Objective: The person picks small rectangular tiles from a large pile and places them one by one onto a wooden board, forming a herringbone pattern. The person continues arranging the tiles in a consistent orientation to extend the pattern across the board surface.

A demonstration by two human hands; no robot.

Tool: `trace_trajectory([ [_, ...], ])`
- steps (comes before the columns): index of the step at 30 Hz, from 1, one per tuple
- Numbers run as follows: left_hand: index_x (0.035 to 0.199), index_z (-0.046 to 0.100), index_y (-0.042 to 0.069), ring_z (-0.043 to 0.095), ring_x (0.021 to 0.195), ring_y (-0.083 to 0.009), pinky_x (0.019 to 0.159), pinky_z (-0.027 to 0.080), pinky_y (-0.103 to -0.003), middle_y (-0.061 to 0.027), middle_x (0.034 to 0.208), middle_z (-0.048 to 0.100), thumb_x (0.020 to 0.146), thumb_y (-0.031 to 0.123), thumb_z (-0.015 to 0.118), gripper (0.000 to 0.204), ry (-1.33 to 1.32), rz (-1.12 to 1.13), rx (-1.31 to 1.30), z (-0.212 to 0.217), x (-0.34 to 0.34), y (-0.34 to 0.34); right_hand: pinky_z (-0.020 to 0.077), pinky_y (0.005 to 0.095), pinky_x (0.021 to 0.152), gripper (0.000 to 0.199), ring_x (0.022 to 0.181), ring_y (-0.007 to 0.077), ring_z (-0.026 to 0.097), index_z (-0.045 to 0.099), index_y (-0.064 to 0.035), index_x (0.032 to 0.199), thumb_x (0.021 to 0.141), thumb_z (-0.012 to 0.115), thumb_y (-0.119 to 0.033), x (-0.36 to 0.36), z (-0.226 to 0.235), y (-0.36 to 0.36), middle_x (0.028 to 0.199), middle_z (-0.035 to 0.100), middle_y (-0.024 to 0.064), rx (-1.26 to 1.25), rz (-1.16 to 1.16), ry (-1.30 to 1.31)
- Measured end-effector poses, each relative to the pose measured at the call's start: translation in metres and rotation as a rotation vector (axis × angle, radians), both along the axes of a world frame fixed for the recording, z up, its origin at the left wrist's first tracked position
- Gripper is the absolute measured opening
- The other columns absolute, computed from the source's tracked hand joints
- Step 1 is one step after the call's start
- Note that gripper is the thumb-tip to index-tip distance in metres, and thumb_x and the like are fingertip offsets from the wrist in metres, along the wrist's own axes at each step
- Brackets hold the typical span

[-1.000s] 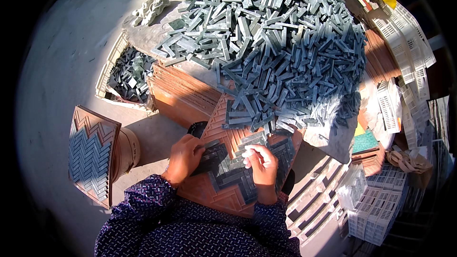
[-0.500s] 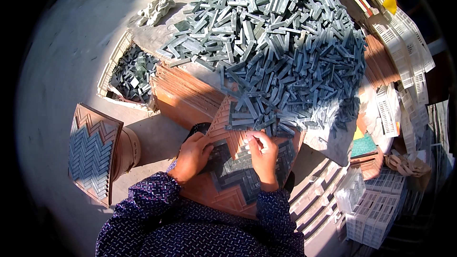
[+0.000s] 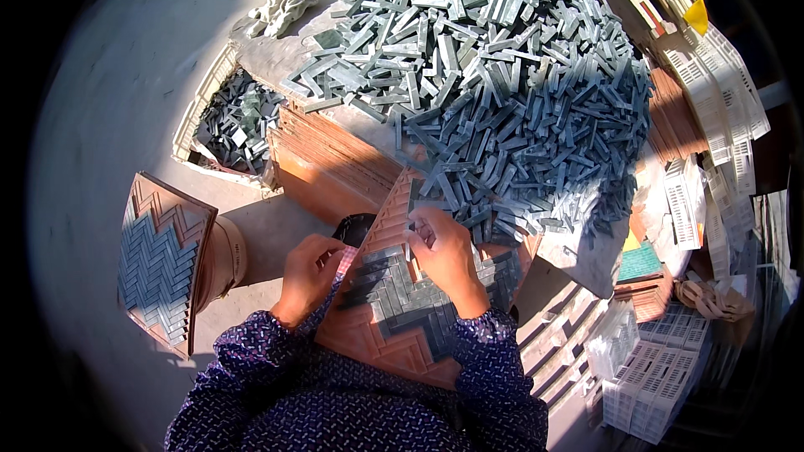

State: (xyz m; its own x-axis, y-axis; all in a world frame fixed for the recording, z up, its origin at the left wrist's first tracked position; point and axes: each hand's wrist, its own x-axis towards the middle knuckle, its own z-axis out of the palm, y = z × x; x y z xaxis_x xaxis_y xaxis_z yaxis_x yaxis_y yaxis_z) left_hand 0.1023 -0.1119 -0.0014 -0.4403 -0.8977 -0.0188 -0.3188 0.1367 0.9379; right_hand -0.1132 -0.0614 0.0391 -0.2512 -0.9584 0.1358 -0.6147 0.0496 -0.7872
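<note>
An orange grooved board [image 3: 381,326] lies tilted across my lap, partly filled with dark grey stone strips [image 3: 410,297] in a zigzag pattern. My right hand [image 3: 448,259] is above the board's upper part, fingers curled together beside the near edge of a big heap of loose grey-green stone strips [image 3: 502,75]. Whatever those fingers hold, if anything, is hidden. Just off the board's left edge, my left hand [image 3: 306,278] is closed with its fingers bent inward; its grip is not visible.
At left, a similar board [image 3: 163,264] with laid strips rests on a round tub [image 3: 228,255]. Behind stand a stack of orange boards [image 3: 327,163] and a cream crate [image 3: 188,125] of dark pieces. White gloves [image 3: 280,12] lie farther back. White plastic baskets [image 3: 653,381] are stacked at right.
My left hand has moved left, off the board's edge. My right hand has shifted left and slightly away from me, uncovering more laid strips. The view has shifted slightly.
</note>
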Motion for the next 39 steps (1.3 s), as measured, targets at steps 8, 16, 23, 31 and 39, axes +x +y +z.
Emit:
trace_trajectory([
  [8, 0.095, 0.067, 0.002, 0.061, 0.066, -0.0186, 0.059, 0.048, -0.028, -0.0105, 0.081, 0.061, 0.083, 0.005, 0.063, 0.013, 0.077, -0.036, 0.225, -0.002, -0.005, 0.006, 0.0502, 0.0309, 0.062, 0.014, 0.068, 0.0234, 0.066, 0.064, -0.0003, 0.088, 0.075, 0.069, -0.005, -0.007, -0.015, 0.010, 0.076, 0.065, 0.0139, 0.150, -0.017, -0.005],
  [16, 0.092, 0.066, 0.001, 0.061, 0.068, -0.0190, 0.059, 0.047, -0.028, -0.0108, 0.091, 0.065, 0.082, 0.002, 0.063, 0.010, 0.022, -0.110, 0.026, -0.001, -0.004, 0.010, 0.0472, 0.0408, 0.061, 0.008, 0.069, 0.0338, 0.061, 0.062, -0.0022, 0.080, 0.075, 0.068, -0.006, -0.001, -0.023, 0.004, 0.072, 0.061, 0.0152, 0.111, 0.004, 0.031],
  [23, 0.088, 0.066, 0.001, 0.061, 0.070, -0.0212, 0.062, 0.047, -0.029, -0.0119, 0.081, 0.062, 0.077, -0.001, 0.065, 0.011, 0.082, -0.125, -0.119, 0.000, -0.011, 0.014, 0.0497, 0.0375, 0.067, 0.013, 0.074, 0.0347, 0.063, 0.066, 0.0002, 0.088, 0.076, 0.068, -0.005, -0.008, -0.036, 0.017, 0.083, 0.065, 0.0171, 0.088, 0.059, 0.140],
  [31, 0.090, 0.065, 0.003, 0.059, 0.083, -0.0307, 0.072, 0.049, -0.038, -0.0111, 0.088, 0.062, 0.074, 0.000, 0.066, 0.017, -0.028, -0.263, -0.462, 0.010, -0.035, 0.012, 0.0518, 0.0254, 0.065, 0.023, 0.075, 0.0157, 0.066, 0.065, -0.0007, 0.105, 0.083, 0.066, -0.004, 0.003, -0.004, 0.060, 0.089, 0.068, 0.0114, -0.039, -0.217, -0.075],
  [39, 0.095, 0.061, 0.003, 0.056, 0.090, -0.0329, 0.078, 0.047, -0.039, -0.0114, 0.094, 0.056, 0.078, 0.006, 0.065, 0.018, -0.096, -0.343, -0.643, 0.004, -0.105, -0.026, 0.0512, 0.0313, 0.070, 0.015, 0.078, 0.0256, 0.066, 0.067, -0.0006, 0.095, 0.082, 0.066, -0.006, 0.017, -0.011, 0.154, 0.088, 0.067, 0.0148, 0.121, -0.376, -0.213],
])
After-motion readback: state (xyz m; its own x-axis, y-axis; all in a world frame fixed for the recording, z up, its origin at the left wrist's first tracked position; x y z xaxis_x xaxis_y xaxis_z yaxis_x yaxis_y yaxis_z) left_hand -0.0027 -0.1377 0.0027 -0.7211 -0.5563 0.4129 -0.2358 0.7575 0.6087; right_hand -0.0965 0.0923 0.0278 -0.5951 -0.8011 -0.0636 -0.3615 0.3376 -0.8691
